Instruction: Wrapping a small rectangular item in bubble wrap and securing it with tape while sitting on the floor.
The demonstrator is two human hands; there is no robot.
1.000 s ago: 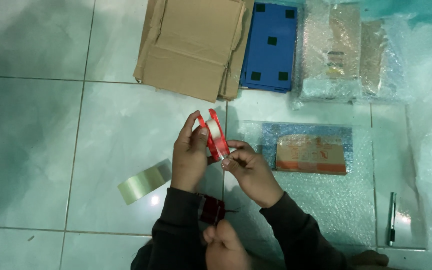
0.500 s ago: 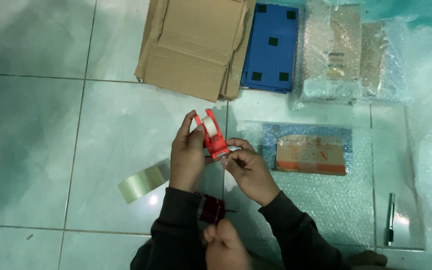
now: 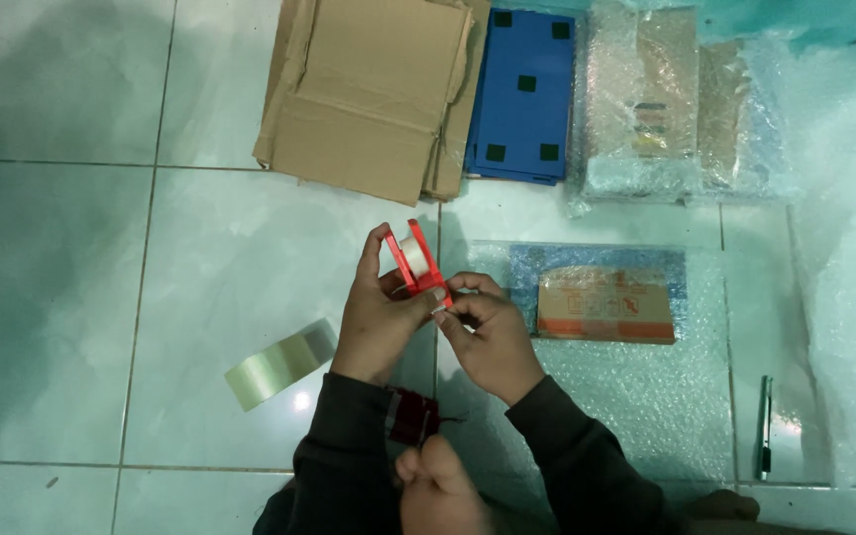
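The left hand (image 3: 380,315) is closed around a red tape dispenser (image 3: 415,260), fingers curled up its left side and the thumb pressed near its lower end. The right hand (image 3: 487,332) is closed too, its fingertips pinched at the dispenser's lower tip, where the two hands meet; whether it grips tape or the dispenser itself cannot be told. The dispenser sits between and just above the hands, over the tiled floor (image 3: 101,248). Its long axis is tilted, running from lower right at the pinch up to the left, and a pale roll of tape (image 3: 411,253) shows inside the red frame.

Just right of the right hand lies a bubble-wrapped flat package (image 3: 601,297) on a sheet of bubble wrap (image 3: 646,396). Below and left of the left hand lies a loose strip of clear tape (image 3: 279,364). Beyond the hands lie flattened cardboard (image 3: 369,89) and a blue panel (image 3: 525,94).
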